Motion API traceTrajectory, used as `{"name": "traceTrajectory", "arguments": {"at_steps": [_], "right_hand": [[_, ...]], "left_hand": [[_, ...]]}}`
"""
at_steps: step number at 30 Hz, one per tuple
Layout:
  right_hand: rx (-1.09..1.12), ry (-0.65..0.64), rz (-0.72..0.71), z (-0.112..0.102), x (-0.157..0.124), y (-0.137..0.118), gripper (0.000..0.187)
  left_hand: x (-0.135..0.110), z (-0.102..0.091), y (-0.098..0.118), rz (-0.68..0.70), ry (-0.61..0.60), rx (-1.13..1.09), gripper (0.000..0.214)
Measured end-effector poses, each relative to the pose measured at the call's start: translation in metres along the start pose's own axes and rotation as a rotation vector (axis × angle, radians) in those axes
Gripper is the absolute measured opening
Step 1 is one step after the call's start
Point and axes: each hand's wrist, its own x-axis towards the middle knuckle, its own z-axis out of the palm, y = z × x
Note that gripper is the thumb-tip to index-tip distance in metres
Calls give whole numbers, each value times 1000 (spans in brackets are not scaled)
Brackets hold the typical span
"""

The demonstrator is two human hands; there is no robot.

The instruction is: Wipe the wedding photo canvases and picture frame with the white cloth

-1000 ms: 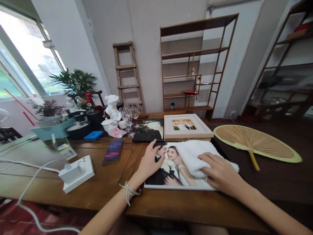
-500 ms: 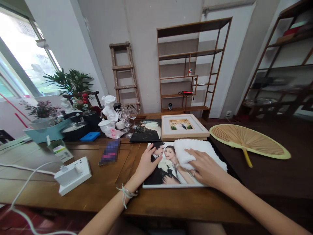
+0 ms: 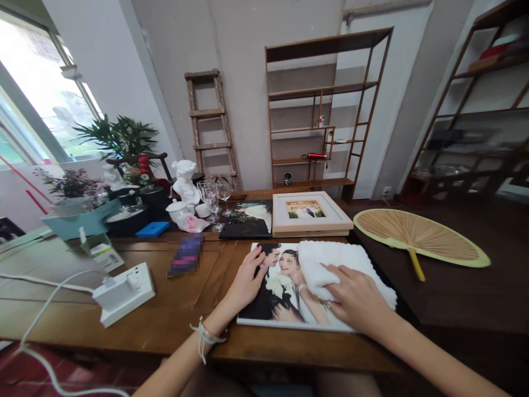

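The print (image 3: 285, 292) has slid slightly nearer the person on the table (image 3: 165, 311), the cloth (image 3: 330, 259) a little rightward. The left hand (image 3: 248, 278) rests loosely spread on its left edge; the right hand (image 3: 353, 295) grasps the cloth over its right half. Light, flat pressure with a firmer steadying left would likely suit.

The cloth (image 3: 347, 270) is plain white; the photo (image 3: 285, 298), black at left, has a white edge. The fan (image 3: 448, 237) — tan, finely ribbed, rimmed pale yellow — has a yellow handle (image 3: 417, 266). Frame (image 3: 316, 227) beige and white, box (image 3: 152, 229) blue, table (image 3: 173, 314) brown.
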Motion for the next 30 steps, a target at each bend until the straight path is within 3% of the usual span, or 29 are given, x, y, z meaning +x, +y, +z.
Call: {"name": "traceTrajectory", "arguments": {"at_steps": [3, 8, 11, 13, 16, 30], "right_hand": [[-14, -3, 12, -11, 7, 12, 30], [14, 255, -140, -17, 25, 37, 28], [75, 173, -200, -2, 30, 39, 23], [152, 93, -178, 11, 31, 36, 24], [236, 88, -107, 24, 30, 29, 25], [250, 4, -67, 19, 28, 25, 33]], "left_hand": [[-1, 1, 1, -8, 13, 9, 37], [-2, 1, 1, -3, 12, 34, 38], [-2, 2, 0, 4, 21, 41, 38], [-2, 2, -1, 11, 20, 46, 37], [-1, 3, -1, 16, 19, 54, 37], [1, 6, -2, 67, 69, 140, 34]]}}
